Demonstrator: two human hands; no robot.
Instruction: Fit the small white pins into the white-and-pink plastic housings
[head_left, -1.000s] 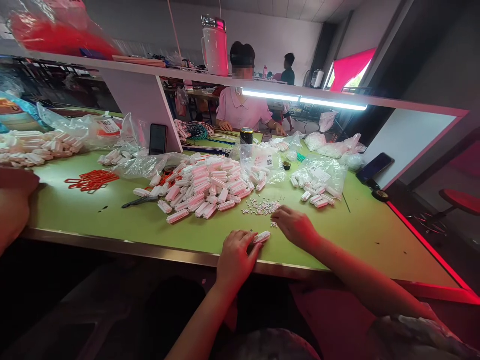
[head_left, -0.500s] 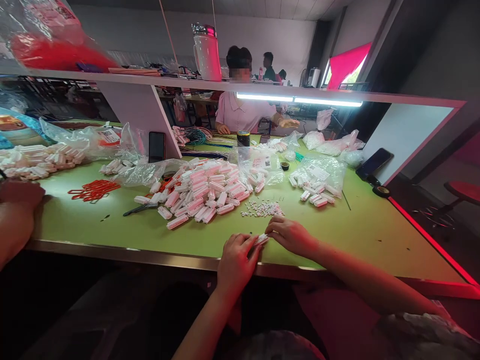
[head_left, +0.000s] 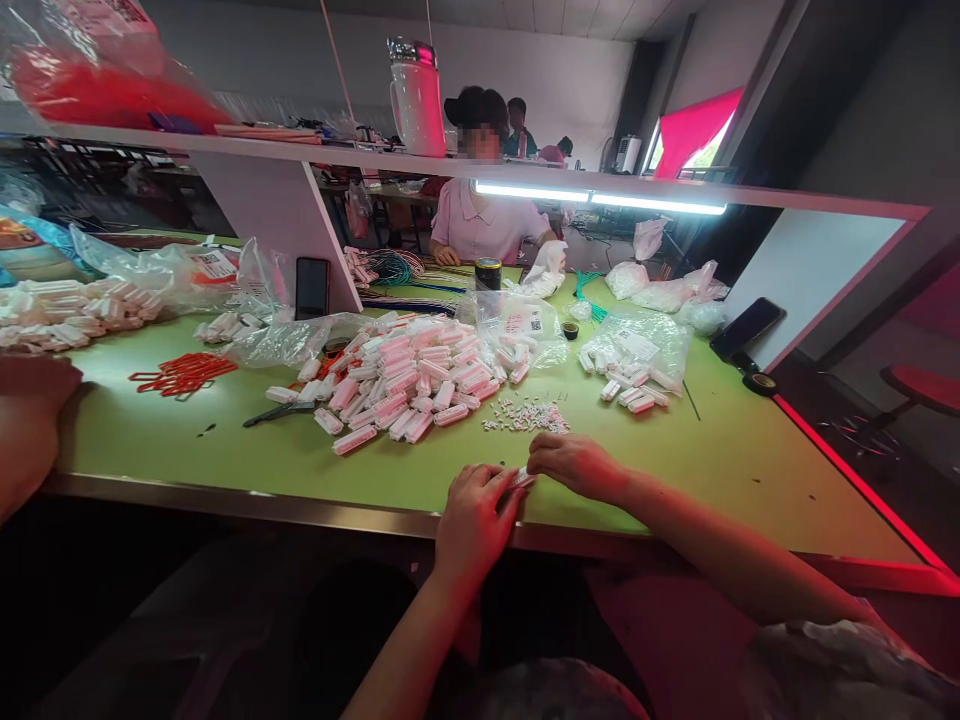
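Note:
My left hand [head_left: 472, 520] holds a small white plastic connector [head_left: 521, 479] at the near edge of the green table [head_left: 225, 440]. My right hand [head_left: 574, 465] meets it from the right, fingertips pressed on the connector's end. Just beyond my hands lies a scatter of tiny white pieces [head_left: 525, 417]. Behind that is a big heap of white connectors [head_left: 409, 375].
Clear bags of parts [head_left: 637, 350] lie right of the heap. Scissors [head_left: 281, 410] and red clips [head_left: 184, 372] lie left. A person in a pink shirt [head_left: 484, 225] works across the table. Another person's arm [head_left: 26, 420] rests at the far left. Two phones [head_left: 311, 288] [head_left: 748, 328] stand by.
My right hand left the tiny pieces and came back to the connector in my left hand. The person opposite lifted a bag on their side.

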